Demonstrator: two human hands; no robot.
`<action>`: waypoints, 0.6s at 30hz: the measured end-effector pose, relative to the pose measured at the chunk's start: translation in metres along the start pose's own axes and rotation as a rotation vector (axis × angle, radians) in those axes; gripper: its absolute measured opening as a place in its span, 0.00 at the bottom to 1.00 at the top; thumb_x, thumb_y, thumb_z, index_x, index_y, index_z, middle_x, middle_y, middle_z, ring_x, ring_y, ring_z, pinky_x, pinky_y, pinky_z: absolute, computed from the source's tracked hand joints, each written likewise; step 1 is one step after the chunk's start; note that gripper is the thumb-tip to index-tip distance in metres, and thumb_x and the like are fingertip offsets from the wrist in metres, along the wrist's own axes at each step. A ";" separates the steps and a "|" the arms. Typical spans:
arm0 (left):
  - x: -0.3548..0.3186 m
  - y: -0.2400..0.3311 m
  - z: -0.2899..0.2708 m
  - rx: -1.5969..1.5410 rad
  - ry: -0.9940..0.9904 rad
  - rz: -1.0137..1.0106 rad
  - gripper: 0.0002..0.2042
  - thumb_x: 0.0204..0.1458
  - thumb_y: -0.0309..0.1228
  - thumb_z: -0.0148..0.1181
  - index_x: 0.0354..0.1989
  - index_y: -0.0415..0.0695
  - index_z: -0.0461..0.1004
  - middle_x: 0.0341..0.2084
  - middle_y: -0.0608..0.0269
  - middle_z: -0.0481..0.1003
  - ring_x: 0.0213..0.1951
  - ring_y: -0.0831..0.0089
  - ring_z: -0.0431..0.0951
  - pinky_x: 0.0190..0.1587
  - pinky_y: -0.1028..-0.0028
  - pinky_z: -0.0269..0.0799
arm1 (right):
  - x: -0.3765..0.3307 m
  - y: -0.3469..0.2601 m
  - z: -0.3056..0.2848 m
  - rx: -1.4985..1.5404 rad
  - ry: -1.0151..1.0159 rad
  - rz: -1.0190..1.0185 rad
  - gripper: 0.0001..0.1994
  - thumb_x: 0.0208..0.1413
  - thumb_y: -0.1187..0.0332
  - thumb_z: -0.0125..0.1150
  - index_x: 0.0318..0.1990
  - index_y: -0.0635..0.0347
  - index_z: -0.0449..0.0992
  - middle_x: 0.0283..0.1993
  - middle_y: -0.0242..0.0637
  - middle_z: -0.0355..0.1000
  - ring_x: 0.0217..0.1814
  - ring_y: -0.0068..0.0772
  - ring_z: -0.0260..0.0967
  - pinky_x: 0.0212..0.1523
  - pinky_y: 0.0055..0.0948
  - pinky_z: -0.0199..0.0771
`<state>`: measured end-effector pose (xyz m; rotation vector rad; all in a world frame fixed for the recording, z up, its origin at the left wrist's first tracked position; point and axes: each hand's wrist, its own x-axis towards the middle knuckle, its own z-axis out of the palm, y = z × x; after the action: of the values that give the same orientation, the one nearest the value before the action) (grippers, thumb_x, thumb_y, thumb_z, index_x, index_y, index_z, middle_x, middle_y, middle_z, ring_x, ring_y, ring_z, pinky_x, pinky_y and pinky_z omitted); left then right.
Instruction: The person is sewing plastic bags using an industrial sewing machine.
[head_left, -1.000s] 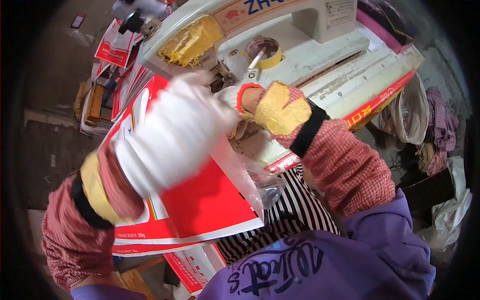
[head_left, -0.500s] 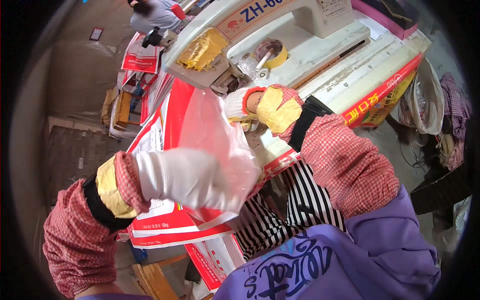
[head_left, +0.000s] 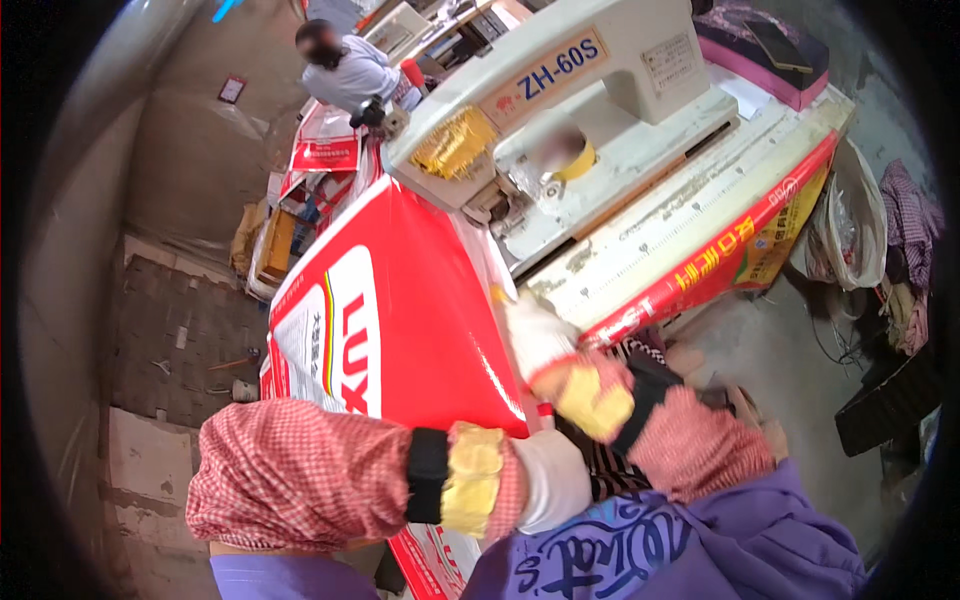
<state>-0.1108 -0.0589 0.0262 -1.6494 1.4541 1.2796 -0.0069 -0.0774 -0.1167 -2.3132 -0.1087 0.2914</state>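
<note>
A glossy red and white sack lies slantwise before me, its upper edge close to the head of a large pale sewing machine. My right hand, in a white glove, is closed at the sack's right edge beside the machine table; its fingertips are somewhat blurred. Lower down, my left hand, also gloved in white, reaches across to the sack's near right corner. Its fingers are hidden, so its grip cannot be made out. Red checked sleeves with black bands and yellow patches cover both forearms.
A blurred yellow tape roll rests on the machine bed. Behind it sits a pink and black box with a dark phone on top. A white bag hangs off the table's right end. Another person is at the far left.
The sack has turned to show a broad red face. My left hand has swung right and toward me; my right hand has come down from the machine head along the sack's edge.
</note>
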 end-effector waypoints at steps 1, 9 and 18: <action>0.002 -0.005 -0.011 0.029 -0.055 -0.038 0.07 0.42 0.33 0.59 0.30 0.48 0.78 0.25 0.62 0.78 0.25 0.63 0.78 0.26 0.65 0.71 | -0.010 0.002 -0.002 0.327 -0.032 0.373 0.20 0.55 0.57 0.46 0.55 0.46 0.65 0.41 0.47 0.71 0.39 0.46 0.74 0.37 0.43 0.74; -0.024 -0.041 -0.014 0.118 -0.081 -0.140 0.05 0.40 0.32 0.60 0.21 0.47 0.80 0.17 0.61 0.76 0.24 0.59 0.78 0.25 0.64 0.72 | -0.040 -0.008 -0.041 -0.132 0.086 0.054 0.18 0.49 0.68 0.58 0.49 0.60 0.71 0.37 0.44 0.74 0.40 0.41 0.75 0.28 0.42 0.76; -0.121 -0.073 0.017 0.236 0.014 -0.440 0.03 0.33 0.30 0.58 0.13 0.49 0.72 0.10 0.67 0.66 0.16 0.66 0.67 0.28 0.65 0.62 | 0.042 -0.023 -0.010 -0.409 0.252 -0.011 0.13 0.54 0.68 0.47 0.44 0.58 0.76 0.34 0.39 0.76 0.38 0.43 0.75 0.33 0.43 0.73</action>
<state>-0.0387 0.0205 0.1189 -1.6959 1.1142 0.8217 0.0367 -0.0614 -0.1012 -2.7323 -0.0585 -0.0368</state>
